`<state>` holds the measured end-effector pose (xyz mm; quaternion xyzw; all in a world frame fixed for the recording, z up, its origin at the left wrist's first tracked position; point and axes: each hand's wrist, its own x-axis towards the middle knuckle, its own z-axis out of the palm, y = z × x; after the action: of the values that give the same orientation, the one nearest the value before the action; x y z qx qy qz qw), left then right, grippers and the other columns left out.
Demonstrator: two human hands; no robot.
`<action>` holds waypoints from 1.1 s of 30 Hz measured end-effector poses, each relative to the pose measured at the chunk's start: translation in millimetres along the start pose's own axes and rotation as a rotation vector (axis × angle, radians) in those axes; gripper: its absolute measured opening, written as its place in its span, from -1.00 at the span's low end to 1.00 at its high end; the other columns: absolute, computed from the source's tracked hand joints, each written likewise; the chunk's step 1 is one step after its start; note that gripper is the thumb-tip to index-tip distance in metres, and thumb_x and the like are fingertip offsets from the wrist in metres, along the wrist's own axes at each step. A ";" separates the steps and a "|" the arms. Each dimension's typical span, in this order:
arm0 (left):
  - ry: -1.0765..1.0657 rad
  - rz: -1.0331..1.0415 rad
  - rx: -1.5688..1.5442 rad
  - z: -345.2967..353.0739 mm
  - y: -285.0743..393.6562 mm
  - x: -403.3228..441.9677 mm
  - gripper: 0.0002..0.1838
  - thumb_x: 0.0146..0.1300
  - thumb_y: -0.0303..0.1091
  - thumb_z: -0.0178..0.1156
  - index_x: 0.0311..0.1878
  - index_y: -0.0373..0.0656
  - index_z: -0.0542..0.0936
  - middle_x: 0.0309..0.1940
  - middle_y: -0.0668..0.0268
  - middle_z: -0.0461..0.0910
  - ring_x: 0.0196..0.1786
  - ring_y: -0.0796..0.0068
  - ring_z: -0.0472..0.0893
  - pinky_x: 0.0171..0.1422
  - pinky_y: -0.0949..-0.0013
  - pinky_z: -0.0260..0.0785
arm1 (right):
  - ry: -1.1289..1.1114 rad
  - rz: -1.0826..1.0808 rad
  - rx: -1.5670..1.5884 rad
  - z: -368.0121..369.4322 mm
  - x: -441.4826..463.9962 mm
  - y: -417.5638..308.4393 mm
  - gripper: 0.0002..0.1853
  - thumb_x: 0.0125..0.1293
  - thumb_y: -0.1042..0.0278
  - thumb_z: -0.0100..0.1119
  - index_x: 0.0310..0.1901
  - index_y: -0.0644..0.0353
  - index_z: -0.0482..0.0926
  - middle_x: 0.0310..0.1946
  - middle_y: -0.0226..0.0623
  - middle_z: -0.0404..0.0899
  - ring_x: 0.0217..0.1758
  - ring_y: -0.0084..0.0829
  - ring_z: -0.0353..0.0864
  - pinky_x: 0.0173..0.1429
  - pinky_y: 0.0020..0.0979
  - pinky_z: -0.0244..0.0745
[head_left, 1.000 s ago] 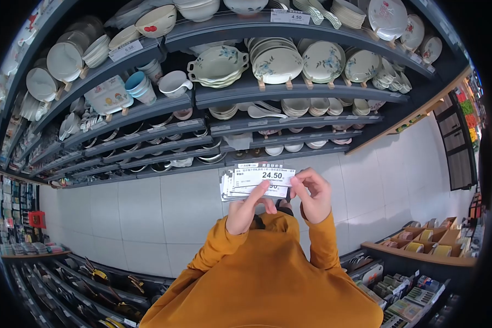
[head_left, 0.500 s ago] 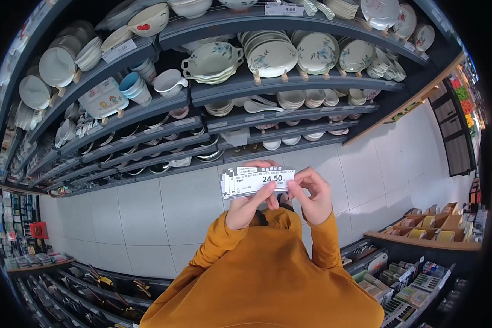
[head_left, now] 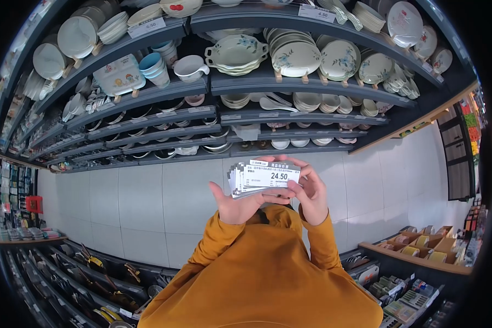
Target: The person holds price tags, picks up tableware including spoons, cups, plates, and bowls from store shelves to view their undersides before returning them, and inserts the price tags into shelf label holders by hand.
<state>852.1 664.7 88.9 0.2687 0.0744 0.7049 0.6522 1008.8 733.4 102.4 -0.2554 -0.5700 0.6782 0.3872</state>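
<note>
A fanned stack of white price labels [head_left: 268, 177], the top one printed 24.50, is in front of my chest. My right hand [head_left: 314, 195] grips its right end, with the thumb on the top label and fingers curled behind. My left hand [head_left: 237, 208] supports the stack from below. Its thumb sticks out to the left, off the labels, and its fingers reach under the lower edge, partly hidden. The labels' left ends are spread unevenly.
Ahead is a dark shelf [head_left: 311, 86] of tableware: flower-patterned plates [head_left: 295, 57], handled dishes [head_left: 236, 52], blue cups [head_left: 154, 68] and a white spoon [head_left: 277, 105]. Pale floor tiles [head_left: 142, 191] lie below. Behind me are a rack of utensils [head_left: 95, 262] and a wooden divided display [head_left: 421, 246].
My left thumb has lifted off the labels and swung out left. My right hand has closed further around their right end. The view has shifted, so the shelves appear higher.
</note>
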 end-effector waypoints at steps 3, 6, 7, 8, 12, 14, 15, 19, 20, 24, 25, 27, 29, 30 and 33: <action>0.055 -0.051 -0.124 1.7 6.4 -1.7 0.03 0.12 0.59 -0.36 0.38 -0.13 0.13 0.39 0.05 0.11 0.06 -0.14 0.54 0.05 0.00 0.49 | -0.022 0.093 0.091 2.3 -1.3 -2.6 -0.86 0.28 0.59 0.08 -0.19 0.25 0.33 0.19 -0.06 0.34 0.07 -0.42 0.46 0.04 -0.40 0.47; 0.122 -0.087 -0.097 -4.2 4.7 -3.8 -0.05 0.18 0.54 -0.43 0.31 -0.13 0.22 0.36 0.05 0.16 -0.02 -0.10 0.58 -0.06 0.10 0.53 | -0.054 0.022 0.053 4.3 1.8 -3.4 -0.85 0.29 0.65 0.04 -0.20 0.26 0.30 0.22 -0.02 0.28 0.08 -0.35 0.51 -0.01 -0.40 0.55; 0.143 -0.097 -0.065 -8.0 2.4 -5.1 -0.07 0.21 0.52 -0.45 0.28 -0.13 0.25 0.34 0.05 0.18 -0.06 -0.08 0.60 -0.10 0.14 0.54 | -0.060 0.032 0.068 3.8 1.6 -4.5 -0.86 0.30 0.64 0.04 -0.20 0.26 0.30 0.22 -0.01 0.29 0.06 -0.37 0.52 -0.04 -0.41 0.55; 0.122 -0.088 -0.104 -12.1 -0.3 -6.1 -0.10 0.23 0.50 -0.46 0.25 -0.14 0.27 0.32 0.06 0.20 -0.11 -0.04 0.61 -0.14 0.18 0.54 | -0.065 0.041 0.082 2.8 1.4 -6.1 -0.86 0.30 0.63 0.04 -0.20 0.26 0.30 0.22 0.00 0.30 0.04 -0.38 0.53 -0.06 -0.42 0.55; 0.161 -0.054 -0.167 -8.8 -9.7 -4.1 -0.16 0.27 0.46 -0.45 0.13 -0.17 0.34 0.19 0.04 0.27 -0.29 0.14 0.62 -0.37 0.33 0.54 | -0.042 0.067 0.132 0.6 -3.0 -10.1 -0.85 0.31 0.60 0.04 -0.18 0.26 0.28 0.25 0.05 0.30 -0.02 -0.43 0.55 -0.13 -0.45 0.54; 0.217 -0.035 -0.149 0.3 -12.6 -2.2 -0.17 0.27 0.45 -0.44 0.10 -0.17 0.35 0.15 0.03 0.28 -0.32 0.18 0.62 -0.43 0.38 0.54 | -0.036 0.052 0.132 -0.6 -4.7 -10.2 -0.84 0.32 0.60 0.04 -0.17 0.26 0.26 0.26 0.07 0.29 -0.01 -0.43 0.55 -0.12 -0.45 0.55; 0.229 -0.026 -0.138 3.3 -13.3 -1.5 -0.18 0.27 0.45 -0.43 0.10 -0.17 0.36 0.16 0.04 0.28 -0.31 0.18 0.62 -0.42 0.38 0.54 | -0.033 0.043 0.133 -0.9 -5.3 -10.0 -0.83 0.32 0.59 0.04 -0.16 0.25 0.26 0.27 0.09 0.29 -0.01 -0.43 0.55 -0.11 -0.44 0.55; 0.196 -0.014 -0.106 1.2 -18.6 -2.8 -0.22 0.29 0.41 -0.40 0.09 -0.16 0.36 0.16 0.04 0.25 -0.28 0.18 0.61 -0.38 0.39 0.56 | -0.011 0.000 0.066 -1.8 -10.0 -6.1 -0.83 0.33 0.57 0.03 -0.15 0.24 0.25 0.30 0.08 0.24 0.03 -0.40 0.54 -0.06 -0.42 0.57; 0.201 -0.022 -0.122 1.0 -19.8 -3.1 -0.23 0.30 0.39 -0.39 0.08 -0.16 0.37 0.16 0.04 0.24 -0.27 0.18 0.60 -0.37 0.39 0.56 | -0.014 -0.013 0.051 -2.5 -11.2 -5.9 -0.83 0.33 0.57 0.03 -0.15 0.23 0.25 0.30 0.08 0.23 0.04 -0.40 0.53 -0.05 -0.42 0.57; 0.188 -0.048 -0.148 1.2 -22.1 -1.6 -0.29 0.34 0.32 -0.37 0.05 -0.17 0.37 0.14 0.03 0.25 -0.23 0.16 0.59 -0.35 0.37 0.57 | -0.024 -0.022 0.041 -2.8 -14.7 -12.7 -0.87 0.35 0.54 0.01 -0.16 0.22 0.27 0.32 0.07 0.20 0.09 -0.37 0.51 -0.01 -0.39 0.58; 0.177 -0.051 -0.145 0.8 -22.7 -1.5 -0.31 0.34 0.31 -0.37 0.04 -0.18 0.37 0.13 0.03 0.25 -0.22 0.15 0.58 -0.35 0.37 0.57 | -0.019 -0.028 0.056 -3.2 -14.7 -12.9 -0.89 0.36 0.53 -0.01 -0.17 0.22 0.27 0.31 0.06 0.21 0.09 -0.37 0.50 0.01 -0.39 0.56; 0.169 -0.056 -0.137 0.5 -24.1 -0.9 -0.31 0.35 0.30 -0.37 0.04 -0.18 0.37 0.13 0.03 0.25 -0.18 0.14 0.57 -0.36 0.37 0.57 | -0.011 -0.040 0.087 -3.8 -14.3 -13.1 -0.93 0.38 0.52 -0.04 -0.19 0.22 0.29 0.30 0.05 0.23 0.10 -0.37 0.50 0.05 -0.39 0.54; 0.185 -0.062 -0.155 1.0 -25.2 -1.1 -0.31 0.35 0.30 -0.37 0.03 -0.19 0.37 0.12 0.02 0.25 -0.14 0.14 0.56 -0.36 0.37 0.57 | -0.008 -0.022 0.103 -7.4 -15.5 -9.7 -0.95 0.39 0.51 -0.06 -0.21 0.23 0.29 0.29 0.03 0.25 0.11 -0.37 0.50 0.09 -0.40 0.50; 0.206 -0.066 -0.177 1.3 -25.8 -1.4 -0.31 0.35 0.30 -0.37 0.03 -0.19 0.37 0.11 0.02 0.26 -0.13 0.14 0.56 -0.36 0.37 0.57 | -0.006 -0.012 0.111 -8.8 -16.1 -8.1 -0.96 0.40 0.50 -0.07 -0.22 0.23 0.29 0.28 0.03 0.26 0.11 -0.38 0.49 0.11 -0.40 0.48; 0.255 -0.073 -0.240 -1.3 -28.3 -3.8 -0.27 0.32 0.35 -0.35 0.06 -0.20 0.35 0.14 0.03 0.25 -0.09 0.15 0.54 -0.35 0.34 0.55 | 0.009 -0.054 0.041 -5.5 -15.9 -6.9 -0.94 0.38 0.54 -0.05 -0.23 0.24 0.29 0.25 0.00 0.31 0.12 -0.40 0.48 0.15 -0.41 0.44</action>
<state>876.4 665.3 73.8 0.0944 0.0817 0.7130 0.6900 1023.8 723.9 106.3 -0.2349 -0.5607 0.6780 0.4132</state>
